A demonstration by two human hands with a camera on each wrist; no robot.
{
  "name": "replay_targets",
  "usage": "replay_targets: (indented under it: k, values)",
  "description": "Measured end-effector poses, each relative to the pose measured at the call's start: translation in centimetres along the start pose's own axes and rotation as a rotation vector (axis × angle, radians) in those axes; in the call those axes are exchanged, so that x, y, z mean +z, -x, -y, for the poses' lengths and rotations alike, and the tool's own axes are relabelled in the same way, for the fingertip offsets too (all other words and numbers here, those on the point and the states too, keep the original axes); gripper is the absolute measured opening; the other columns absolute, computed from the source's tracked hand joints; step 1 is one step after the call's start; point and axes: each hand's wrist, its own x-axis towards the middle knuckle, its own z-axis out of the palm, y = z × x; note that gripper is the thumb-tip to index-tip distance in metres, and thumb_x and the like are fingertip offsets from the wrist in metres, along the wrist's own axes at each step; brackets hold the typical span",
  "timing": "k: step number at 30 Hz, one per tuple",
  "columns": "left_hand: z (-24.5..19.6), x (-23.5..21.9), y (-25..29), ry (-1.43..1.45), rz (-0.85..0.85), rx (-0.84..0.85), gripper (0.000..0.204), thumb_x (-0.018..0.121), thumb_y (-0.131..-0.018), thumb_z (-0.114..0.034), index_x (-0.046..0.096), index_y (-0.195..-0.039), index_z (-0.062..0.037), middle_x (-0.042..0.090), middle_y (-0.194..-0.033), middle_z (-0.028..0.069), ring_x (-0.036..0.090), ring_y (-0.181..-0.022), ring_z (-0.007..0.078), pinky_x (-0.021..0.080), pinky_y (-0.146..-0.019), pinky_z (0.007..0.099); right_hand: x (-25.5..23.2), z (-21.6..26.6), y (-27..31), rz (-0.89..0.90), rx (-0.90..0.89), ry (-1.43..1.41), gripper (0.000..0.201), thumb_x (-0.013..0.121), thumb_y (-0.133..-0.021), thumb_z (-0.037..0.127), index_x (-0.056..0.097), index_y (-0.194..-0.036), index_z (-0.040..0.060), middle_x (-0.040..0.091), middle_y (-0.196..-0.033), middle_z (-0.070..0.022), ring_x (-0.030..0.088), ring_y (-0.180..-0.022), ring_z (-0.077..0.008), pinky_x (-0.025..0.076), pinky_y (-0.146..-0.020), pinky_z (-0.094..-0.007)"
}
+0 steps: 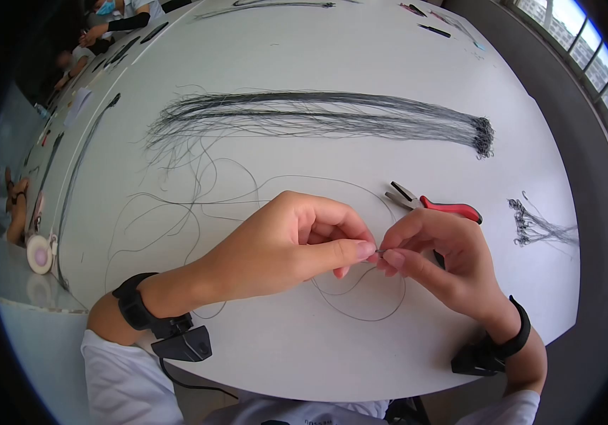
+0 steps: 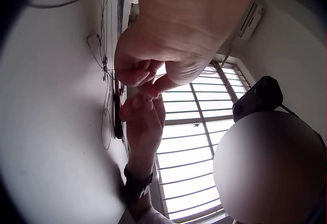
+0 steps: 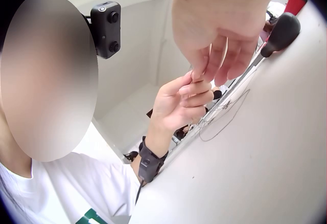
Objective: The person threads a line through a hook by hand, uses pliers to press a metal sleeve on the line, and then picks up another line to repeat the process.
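Both hands meet over the front of the white table (image 1: 276, 361). With thumb and index finger, my left hand (image 1: 304, 241) pinches a thin dark wire (image 1: 371, 320) close to its end. My right hand (image 1: 452, 258) pinches the same spot from the right, the fingertips of both nearly touching. A tiny dark metal bit (image 1: 380, 251) shows between them; its shape is mostly hidden by the fingers. Below and behind the hands the wire spreads in loose loops on the table. Red-and-black-handled pliers (image 1: 452, 207) lie just beyond my right hand, jaws pointing left.
A long bundle of dark wires (image 1: 318, 113), curled into small loops at its right end, lies across the table. A smaller looped bundle (image 1: 530, 223) lies at the right edge. Further tools (image 1: 435, 30) are at the back. Other people (image 1: 123, 18) sit at the far left.
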Motion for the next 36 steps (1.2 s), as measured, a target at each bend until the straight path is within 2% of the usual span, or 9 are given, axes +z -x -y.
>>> replay_targets:
  k: [9,12,19,24,31,36]
  values:
    - [0.11,0.01,0.02,0.006,0.016,0.013,0.013,0.057,-0.088,-0.01,0.062,-0.092,0.0019,0.056,-0.073,0.0011,0.048,-0.063,0.0038,0.032,-0.048,0.0176,-0.36,0.24,-0.04,0.117,0.156,-0.209,0.013,0.054,-0.089,0.009,0.059,-0.092,-0.0025,0.062,-0.082,-0.0058,0.062,-0.077,-0.012,0.047,-0.063,-0.0226]
    - [0.21,-0.02,0.08,-0.021,0.001,0.017,0.013,0.057,-0.088,-0.01,0.062,-0.092,0.0013,0.057,-0.076,0.0008,0.049,-0.064,0.0041,0.033,-0.049,0.0175,-0.11,0.49,-0.1,0.069,0.198,-0.301,0.012,0.054,-0.089,0.007,0.058,-0.095,-0.0027,0.062,-0.083,-0.0066,0.062,-0.077,-0.0114,0.047,-0.062,-0.0215]
    - [0.36,-0.05,0.07,-0.031,0.008,0.017,0.013,0.058,-0.087,-0.011,0.062,-0.092,0.0002,0.059,-0.078,0.0008,0.05,-0.066,0.0044,0.035,-0.051,0.0175,-0.2,0.11,-0.01,0.064,0.162,-0.289,0.01,0.054,-0.088,0.003,0.056,-0.096,-0.0022,0.063,-0.084,-0.0071,0.062,-0.074,-0.0114,0.047,-0.06,-0.0211]
    - [0.33,0.03,0.13,-0.028,0.008,0.023,0.013,0.058,-0.087,-0.012,0.062,-0.092,0.0001,0.059,-0.079,0.001,0.05,-0.066,0.0045,0.036,-0.051,0.0174,-0.31,0.3,-0.11,0.039,0.245,-0.392,0.011,0.054,-0.089,0.006,0.057,-0.096,-0.0026,0.063,-0.083,-0.0084,0.062,-0.071,-0.0122,0.048,-0.058,-0.0222]
    - [0.16,0.05,0.23,-0.064,-0.004,0.015,0.014,0.058,-0.087,-0.013,0.062,-0.091,0.0002,0.06,-0.08,0.0022,0.051,-0.067,0.005,0.038,-0.053,0.0182,-0.2,0.65,-0.05,0.123,0.259,-0.357,0.012,0.055,-0.089,0.006,0.059,-0.094,-0.0036,0.063,-0.077,-0.0073,0.062,-0.069,-0.0117,0.048,-0.058,-0.0223]
    - [0.62,0.02,0.07,-0.12,-0.006,0.026,0.013,0.059,-0.086,-0.011,0.062,-0.09,0.0012,0.061,-0.082,0.0036,0.054,-0.072,0.0075,0.044,-0.061,0.0206,0.27,0.66,0.13,0.055,0.094,-0.078,0.007,0.058,-0.085,0.002,0.061,-0.089,-0.0026,0.064,-0.075,-0.0053,0.063,-0.069,-0.0107,0.05,-0.061,-0.022]
